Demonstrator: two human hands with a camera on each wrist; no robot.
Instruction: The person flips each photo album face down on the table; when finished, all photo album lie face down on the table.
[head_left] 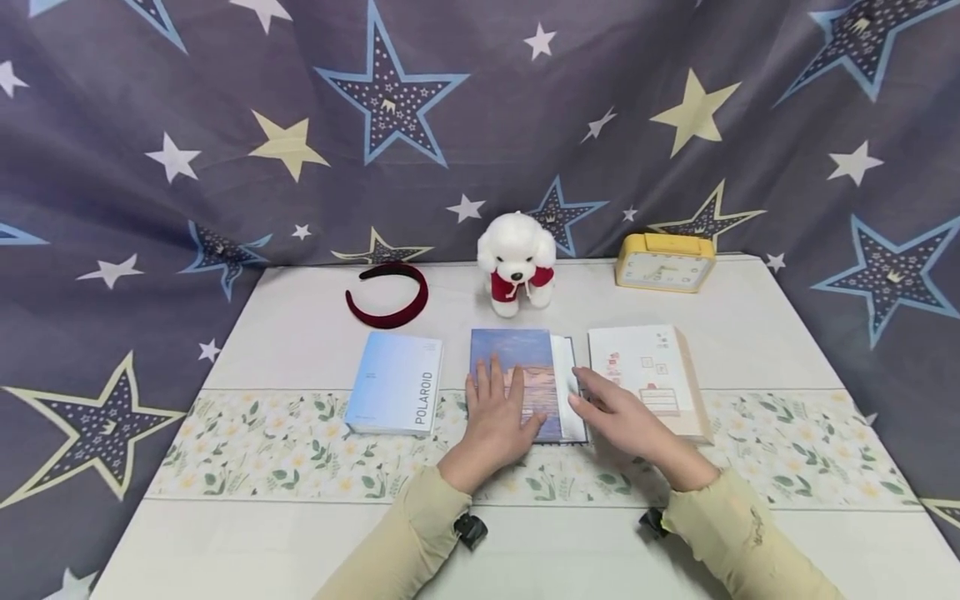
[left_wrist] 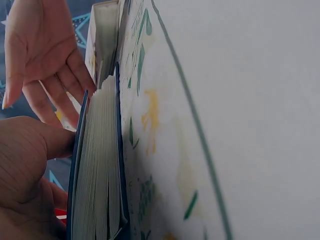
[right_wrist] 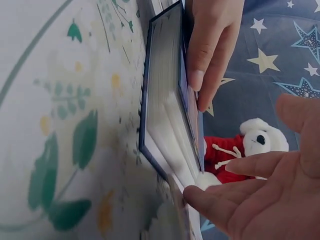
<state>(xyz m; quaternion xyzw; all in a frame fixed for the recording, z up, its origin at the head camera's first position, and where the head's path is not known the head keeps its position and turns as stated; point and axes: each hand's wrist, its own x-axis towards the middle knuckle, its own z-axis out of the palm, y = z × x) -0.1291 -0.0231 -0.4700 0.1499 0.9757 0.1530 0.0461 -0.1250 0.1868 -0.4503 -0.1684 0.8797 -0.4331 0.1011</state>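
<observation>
Starry backdrop point(head_left: 487, 108) behind white flower-banded table point(head_left: 558, 554), left hand point(head_left: 493, 421) on a book point(head_left: 513, 343)

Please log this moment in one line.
left hand: on seascape hardcover book; right hand: at its exposed pages; plush dog: behind book

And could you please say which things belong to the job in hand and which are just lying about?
In the job:
- seascape book
- left hand on it
- right hand at its edge

Lying about:
- POLAROID book
- white book
- dark-red headband
- plush dog
- yellow alarm clock
</observation>
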